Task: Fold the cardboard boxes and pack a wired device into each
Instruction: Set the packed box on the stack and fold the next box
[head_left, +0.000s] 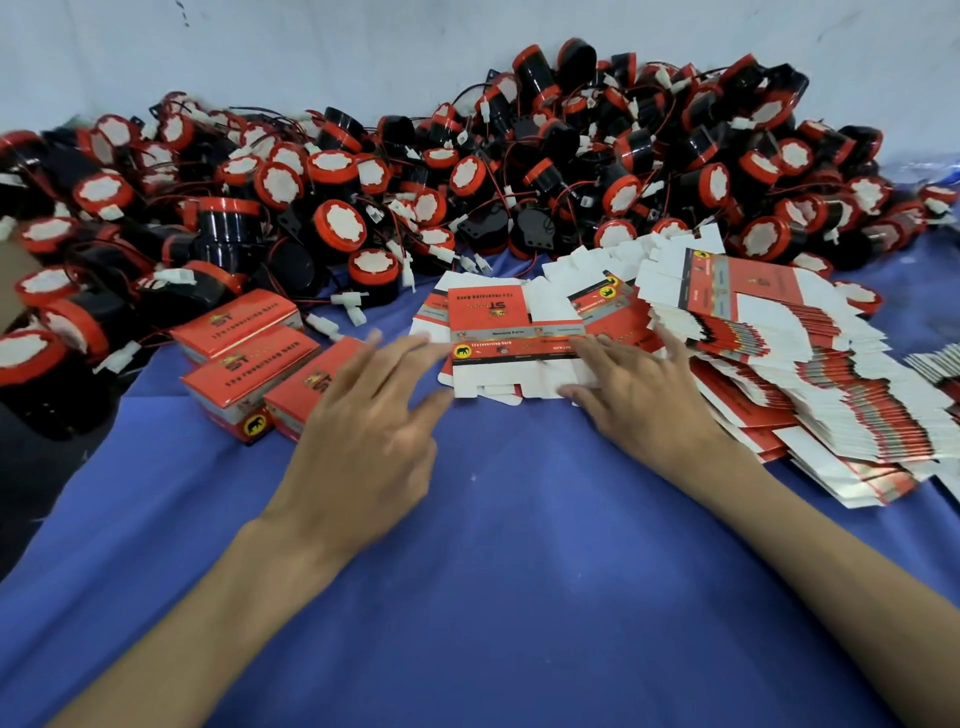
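Observation:
A flat, unfolded red-and-white cardboard box (498, 332) lies on the blue cloth in the middle. My left hand (363, 436) reaches to its left edge with fingers spread and straight, the fingertips touching the card. My right hand (639, 395) rests on its right side, fingers straight. A big heap of black-and-red wired devices (415, 176) with white plugs fills the back of the table. Three folded red boxes (249, 358) stand to the left of my left hand.
A fanned stack of flat box blanks (810, 374) covers the right side, with more blanks (935, 364) at the far right edge. The blue cloth (493, 571) spreads out under my forearms. A pale wall (311, 52) rises behind the heap.

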